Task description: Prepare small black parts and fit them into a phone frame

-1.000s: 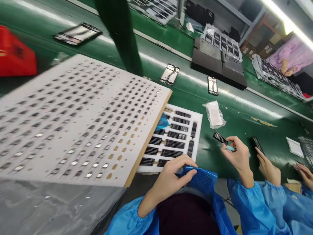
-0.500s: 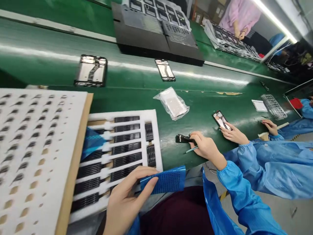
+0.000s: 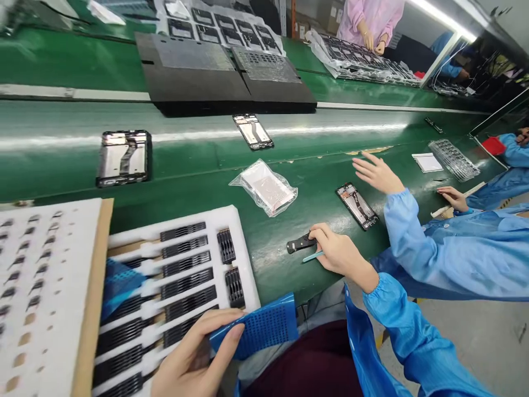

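Observation:
My left hand [image 3: 206,353] pinches a blue perforated sheet [image 3: 268,326] between thumb and fingers, near the foam tray's front. Over the green bench, my right hand [image 3: 336,249] has its fingers closed on a small flat black part [image 3: 300,243], which points left. A thin pale-blue stick [image 3: 313,257] also sticks out from under those fingers; its other end is hidden. Beside my left hand lies a white foam tray [image 3: 244,242] with stacked black parts in its slots. A second piece of blue film [image 3: 119,284] rests on the tray.
A white board with rows of holes [image 3: 78,237] covers the left side. On the bench lie a clear bag with white sheets [image 3: 266,186] and phone frames [image 3: 124,159], [image 3: 253,132]. A co-worker's hand [image 3: 378,172] hovers beside another phone frame [image 3: 356,205]. Black foam blocks [image 3: 198,96] stand behind.
My view has turned, so most bench items sit further left. The co-worker's hand has lifted off the phone frame with its fingers spread. Both my hands keep their hold.

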`<state>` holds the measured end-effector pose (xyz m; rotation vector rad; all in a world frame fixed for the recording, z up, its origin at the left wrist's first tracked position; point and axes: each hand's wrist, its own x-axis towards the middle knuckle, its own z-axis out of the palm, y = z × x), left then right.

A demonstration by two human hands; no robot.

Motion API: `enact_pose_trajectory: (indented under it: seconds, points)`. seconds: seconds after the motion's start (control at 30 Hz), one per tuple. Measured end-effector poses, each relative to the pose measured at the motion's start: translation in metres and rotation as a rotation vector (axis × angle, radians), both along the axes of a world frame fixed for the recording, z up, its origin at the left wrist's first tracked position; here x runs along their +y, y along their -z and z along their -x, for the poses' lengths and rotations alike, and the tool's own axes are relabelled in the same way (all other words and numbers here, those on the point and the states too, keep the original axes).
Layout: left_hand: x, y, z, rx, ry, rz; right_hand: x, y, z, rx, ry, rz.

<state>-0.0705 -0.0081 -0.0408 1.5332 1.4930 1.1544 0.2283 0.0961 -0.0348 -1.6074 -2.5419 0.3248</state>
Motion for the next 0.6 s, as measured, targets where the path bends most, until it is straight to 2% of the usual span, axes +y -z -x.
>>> enact_pose_trajectory:
  seconds: [0.13,0.27,0.43,0.6]
  points:
    - [0.0,0.0,-0.005,-0.027,-0.036,-0.036,-0.004,-0.007,-0.007,0.073,-0.037,0.021]
    - [0.002,-0.001,-0.011,-0.067,-0.058,-0.068,0.001,-0.002,-0.007,0.11,-0.071,0.005]
    - [0.004,0.0,-0.013,-0.1,-0.077,-0.083,0.01,0.001,0.004,0.08,-0.039,0.049]
    - [0.004,0.0,-0.014,-0.202,-0.081,-0.039,0.022,0.002,0.024,0.073,0.01,0.03]
